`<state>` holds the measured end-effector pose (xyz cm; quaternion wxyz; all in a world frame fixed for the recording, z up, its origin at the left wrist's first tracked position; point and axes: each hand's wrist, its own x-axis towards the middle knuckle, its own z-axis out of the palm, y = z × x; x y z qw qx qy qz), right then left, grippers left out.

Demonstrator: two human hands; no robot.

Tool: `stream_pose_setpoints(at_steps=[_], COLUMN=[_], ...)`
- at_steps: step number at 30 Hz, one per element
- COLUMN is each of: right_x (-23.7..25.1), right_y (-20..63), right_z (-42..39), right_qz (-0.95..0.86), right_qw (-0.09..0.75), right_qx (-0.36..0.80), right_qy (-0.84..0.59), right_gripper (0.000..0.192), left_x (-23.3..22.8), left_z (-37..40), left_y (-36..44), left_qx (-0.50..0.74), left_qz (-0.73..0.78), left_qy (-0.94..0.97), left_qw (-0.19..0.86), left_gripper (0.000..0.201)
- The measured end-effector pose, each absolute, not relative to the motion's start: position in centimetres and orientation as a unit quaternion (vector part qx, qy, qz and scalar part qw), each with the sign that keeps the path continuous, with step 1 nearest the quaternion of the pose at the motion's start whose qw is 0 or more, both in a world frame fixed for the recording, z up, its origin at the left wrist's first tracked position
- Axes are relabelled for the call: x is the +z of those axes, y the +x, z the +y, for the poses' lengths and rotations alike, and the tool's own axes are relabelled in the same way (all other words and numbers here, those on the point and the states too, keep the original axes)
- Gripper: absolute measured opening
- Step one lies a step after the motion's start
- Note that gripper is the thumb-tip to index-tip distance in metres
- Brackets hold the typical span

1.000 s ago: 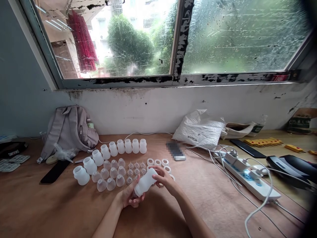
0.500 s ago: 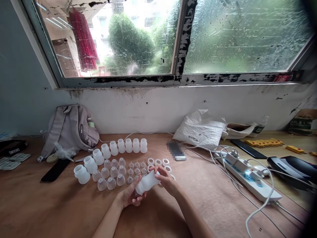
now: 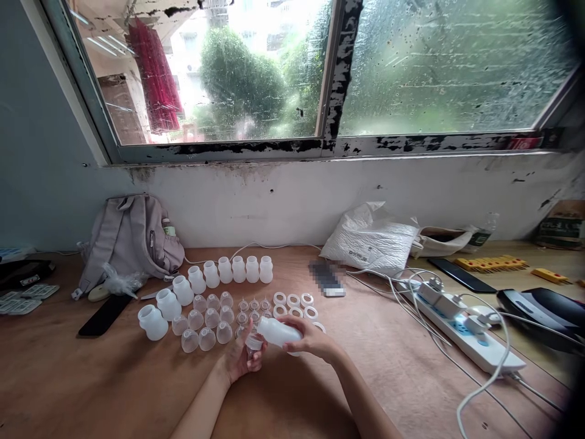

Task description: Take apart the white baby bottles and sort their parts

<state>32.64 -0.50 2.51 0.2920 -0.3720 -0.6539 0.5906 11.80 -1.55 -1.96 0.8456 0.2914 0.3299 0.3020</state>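
My right hand [image 3: 311,338] is wrapped round a translucent white baby bottle [image 3: 276,333], which lies tilted on its side with its left end toward my other hand. My left hand [image 3: 241,358] pinches a small clear bottle cap with a pale ring [image 3: 254,343], close beside the bottle's end. Whether the two touch, I cannot tell. Just beyond my hands are rows of clear domed covers [image 3: 207,339], bottle nipples [image 3: 254,305] and white rings [image 3: 293,300], the nearest partly hidden by my hands and the bottle. Several more white bottles [image 3: 211,274] stand in a curved line behind.
A grey backpack [image 3: 130,244] and a black phone [image 3: 105,315] are at the left. On the right, a white power strip [image 3: 470,335] trails loose cables. A silver mailing bag [image 3: 372,238] rests against the wall, near a blurred phone [image 3: 326,277].
The bottle has come apart from the cap in my left hand and shifted slightly right and up. My right hand now grips it further round its body.
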Motion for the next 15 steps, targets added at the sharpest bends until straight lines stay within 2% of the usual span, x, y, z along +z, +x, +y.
stream_pose_setpoints(at_steps=[4, 6, 10, 15], right_x=[2.5, 2.4, 1.8, 1.0], right_y=[32.0, 31.7, 31.4, 31.9], right_z=[-0.9, -0.9, 0.0, 3.1], right_qz=[-0.685, -0.675, -0.588, -0.559], right_qw=[0.274, 0.292, 0.416, 0.522], right_qx=[0.568, 0.566, 0.548, 0.413], right_qy=[-0.364, -0.371, -0.426, -0.494], right_gripper=[0.052, 0.053, 0.048, 0.033], left_x=[-1.9, -1.8, -1.9, -2.1], left_z=[-1.7, -1.7, -1.6, -1.7], left_y=[11.9, 12.0, 12.0, 12.1], left_qx=[0.329, 0.348, 0.365, 0.369], left_qz=[0.29, 0.272, 0.265, 0.269], left_qy=[0.302, 0.309, 0.318, 0.33], left_qw=[0.846, 0.842, 0.834, 0.826], left_gripper=[0.058, 0.054, 0.047, 0.037])
